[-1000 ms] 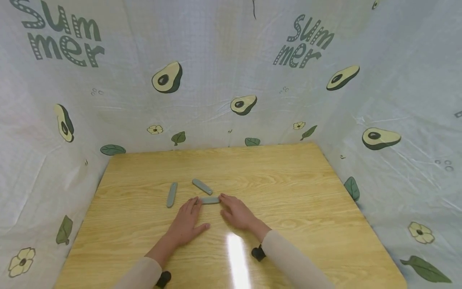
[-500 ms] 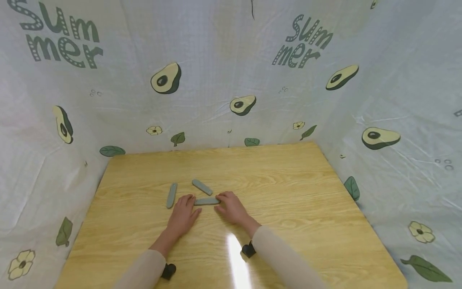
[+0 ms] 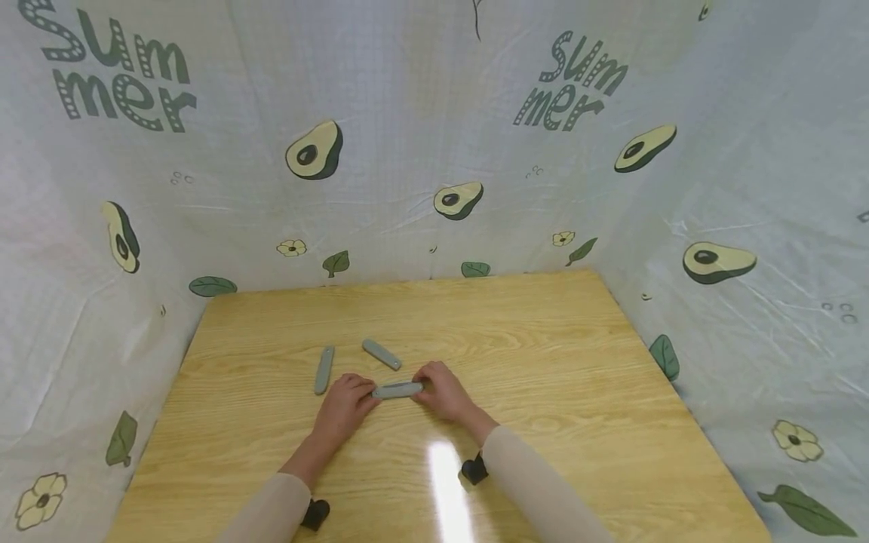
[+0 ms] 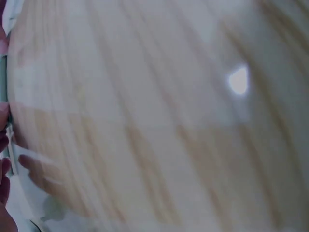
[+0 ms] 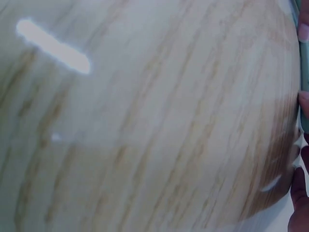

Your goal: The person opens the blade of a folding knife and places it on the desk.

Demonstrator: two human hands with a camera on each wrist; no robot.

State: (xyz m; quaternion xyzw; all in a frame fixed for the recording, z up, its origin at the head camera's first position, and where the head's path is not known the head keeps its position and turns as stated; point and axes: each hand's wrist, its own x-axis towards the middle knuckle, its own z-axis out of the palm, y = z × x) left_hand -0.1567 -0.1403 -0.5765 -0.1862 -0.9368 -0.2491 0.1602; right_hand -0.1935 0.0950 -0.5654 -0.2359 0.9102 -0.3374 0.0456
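Observation:
A slim grey-green bar with rounded ends (image 3: 397, 390) spans the space between both hands in the head view. My left hand (image 3: 342, 407) pinches its left end between thumb and fingers. At the right end, my right hand (image 3: 443, 392) pinches it the same way, covering the tip. A darker line runs along the bar's upper side. Part of the bar (image 4: 3, 79) shows at the left edge of the left wrist view, between fingertips. The right wrist view catches the bar (image 5: 304, 67) at its right edge.
Two similar grey-green bars lie farther back on the wooden table (image 3: 543, 354): an upright-lying bar (image 3: 324, 370) at the left and a slanted bar (image 3: 382, 354) near the middle. A printed curtain (image 3: 394, 90) surrounds the table's back and sides.
Both hands have gone from fingertips resting at the bar's ends to pinching them. The bar has shifted slightly nearer and turned a little. The other two bars stay in place.

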